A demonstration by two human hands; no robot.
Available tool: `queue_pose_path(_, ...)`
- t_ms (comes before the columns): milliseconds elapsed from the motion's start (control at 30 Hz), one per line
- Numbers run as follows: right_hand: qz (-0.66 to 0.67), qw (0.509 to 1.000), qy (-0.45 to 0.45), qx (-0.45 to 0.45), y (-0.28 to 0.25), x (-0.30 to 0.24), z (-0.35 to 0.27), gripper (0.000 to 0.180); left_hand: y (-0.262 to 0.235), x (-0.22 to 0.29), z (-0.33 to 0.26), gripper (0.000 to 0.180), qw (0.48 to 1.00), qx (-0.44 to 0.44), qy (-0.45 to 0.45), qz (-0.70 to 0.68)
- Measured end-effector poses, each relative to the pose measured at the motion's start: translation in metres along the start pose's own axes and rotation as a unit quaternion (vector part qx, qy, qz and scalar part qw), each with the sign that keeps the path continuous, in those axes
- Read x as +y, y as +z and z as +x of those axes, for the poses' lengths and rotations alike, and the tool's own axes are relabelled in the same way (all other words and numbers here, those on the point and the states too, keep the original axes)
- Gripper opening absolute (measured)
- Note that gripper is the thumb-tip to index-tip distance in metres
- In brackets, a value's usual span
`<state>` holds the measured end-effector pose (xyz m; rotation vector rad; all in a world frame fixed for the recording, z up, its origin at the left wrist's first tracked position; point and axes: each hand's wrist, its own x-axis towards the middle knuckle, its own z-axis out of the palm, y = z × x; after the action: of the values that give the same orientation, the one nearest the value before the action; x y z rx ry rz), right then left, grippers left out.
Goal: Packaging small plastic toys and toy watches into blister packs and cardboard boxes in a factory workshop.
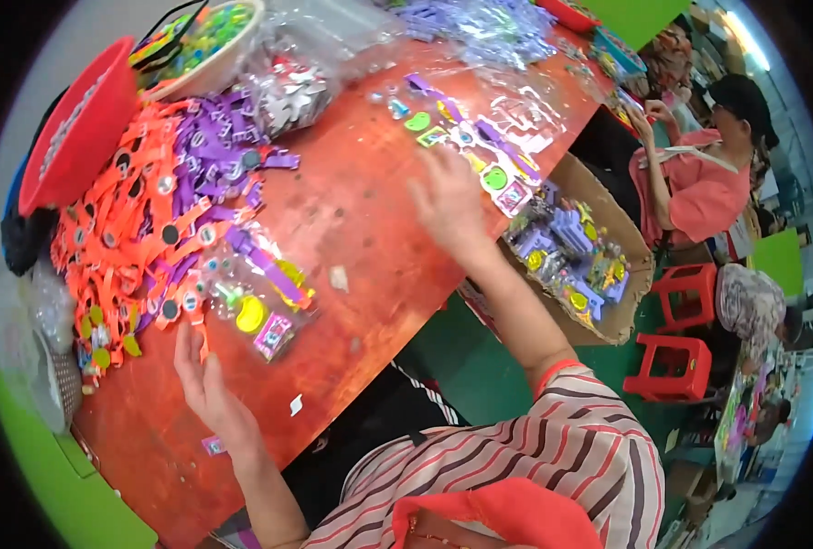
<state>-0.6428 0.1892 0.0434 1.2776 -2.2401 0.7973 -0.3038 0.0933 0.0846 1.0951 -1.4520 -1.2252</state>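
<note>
A: Where does the orange toy watch lie from you?

B: On the table, at the near edge of the heap of orange straps, just beyond the fingertips of your left hand.

A: Which way does its long axis run?

B: Mostly away from you. The round part is farther out, and one strap end points back toward the gap between your thumb and forefinger, so it lies nearly in line with your hand, not across it.

A: Do those fingers have it?

B: They are spread, with the thumb apart. The strap end is so near that I can't say whether you touch it.

A: What is beside it?

B: To its right, a clear-wrapped toy set with a purple strap, a yellow disc and a pink card.

A: And your right hand?

B: Well apart, farther out and to the right, near some green pieces; your left is plainly nearer the watch. Blur hides whether your right fingers grip anything. Past it, a cardboard box stands beside the table.
</note>
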Motion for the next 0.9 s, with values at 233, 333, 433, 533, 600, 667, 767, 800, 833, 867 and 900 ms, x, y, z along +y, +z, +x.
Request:
queue_pose_path(233, -0.214, 0.967, 0.131, -0.041, -0.02, 0.134, -0.017, 0.04, 0.112, -0.002, -0.038, 0.045, 0.944, -0.327, -0.042, 0.009)
queue_pose_path(333, -0.184, 0.977, 0.097, -0.043, -0.022, 0.13, -0.03, 0.038, 0.163, -0.017, -0.037, 0.044, 0.911, -0.408, -0.039, -0.043)
queue_pose_path(433, -0.175, 0.981, 0.074, -0.031, -0.026, 0.117, -0.04, 0.04, 0.201, -0.025, -0.034, 0.045, 0.898, -0.439, -0.026, -0.034)
queue_pose_path(533, -0.158, 0.984, 0.07, -0.048, -0.032, 0.099, -0.049, 0.04, 0.225, -0.032, -0.033, 0.051, 0.885, -0.392, 0.211, 0.135)
queue_pose_path(600, -0.127, 0.989, 0.055, -0.058, -0.034, 0.081, -0.054, 0.039, 0.233, -0.031, -0.03, 0.051, 0.849, -0.383, 0.302, 0.204)
queue_pose_path(667, -0.091, 0.992, 0.03, -0.076, -0.038, 0.062, -0.054, 0.039, 0.236, -0.034, -0.027, 0.052, 0.787, -0.37, 0.395, 0.295)
queue_pose_path(767, -0.013, 0.992, 0.007, -0.127, -0.043, 0.046, -0.051, 0.035, 0.233, -0.037, -0.028, 0.046, 0.767, -0.379, 0.378, 0.355)
queue_pose_path(800, 0.007, 0.993, -0.002, -0.117, -0.043, 0.047, -0.042, 0.034, 0.23, -0.037, -0.026, 0.046, 0.768, -0.373, 0.378, 0.358)
queue_pose_path(833, 0.028, 0.994, -0.011, -0.106, -0.04, 0.05, -0.03, 0.033, 0.226, -0.036, -0.024, 0.044, 0.762, -0.367, 0.382, 0.373)
queue_pose_path(867, 0.04, 0.996, -0.012, -0.078, -0.034, 0.057, -0.014, 0.031, 0.223, -0.036, -0.023, 0.041, 0.755, -0.363, 0.386, 0.385)
queue_pose_path(900, 0.025, 0.998, 0.003, -0.059, -0.023, 0.066, 0.005, 0.029, 0.221, -0.037, -0.021, 0.039, 0.759, -0.354, 0.389, 0.384)
